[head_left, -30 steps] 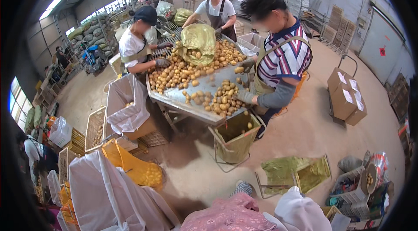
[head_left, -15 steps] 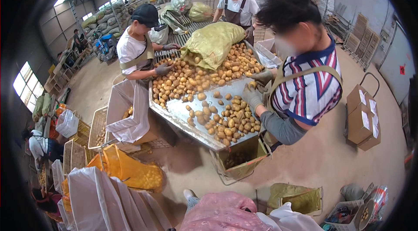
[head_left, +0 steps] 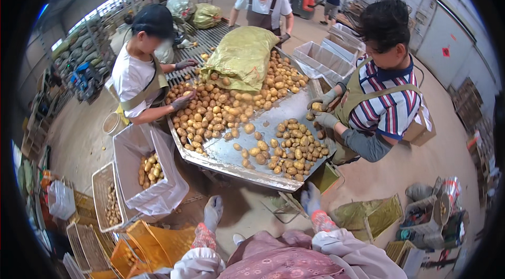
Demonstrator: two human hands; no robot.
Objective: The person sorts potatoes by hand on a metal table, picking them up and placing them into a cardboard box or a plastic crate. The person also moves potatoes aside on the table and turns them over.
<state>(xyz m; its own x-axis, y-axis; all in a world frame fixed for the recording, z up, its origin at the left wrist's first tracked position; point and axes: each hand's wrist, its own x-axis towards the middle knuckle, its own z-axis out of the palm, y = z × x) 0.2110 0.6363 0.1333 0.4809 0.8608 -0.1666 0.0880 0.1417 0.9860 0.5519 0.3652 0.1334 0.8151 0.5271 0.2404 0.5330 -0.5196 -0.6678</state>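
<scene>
Potatoes (head_left: 247,116) lie heaped on the metal counter (head_left: 231,160), thick toward its far end and in a looser cluster near the close right corner. A yellow-green sack (head_left: 242,55) lies slumped over the far part of the heap.

The person's left hand (head_left: 213,211), in a grey glove, reaches up from the lower edge toward the counter's near rim, just short of it and touching nothing; its grip is released, the fingers loosely together. The right hand (head_left: 311,198), also gloved, hangs just below the near right corner of the counter, close to the potato cluster, its grip likewise holding nothing. Both sleeves are patterned pink.

To the left, a person in a white shirt and apron rests a gloved hand (head_left: 182,101) on the potatoes. To the right, a person in a striped shirt (head_left: 389,105) holds a potato in gloved hands at the counter's edge. A third person in an apron stands at the far end, behind the sack.

Beside the counter's left side stands a white-lined bin (head_left: 131,147) with some potatoes in it, and next to it a wire crate (head_left: 102,184).
</scene>
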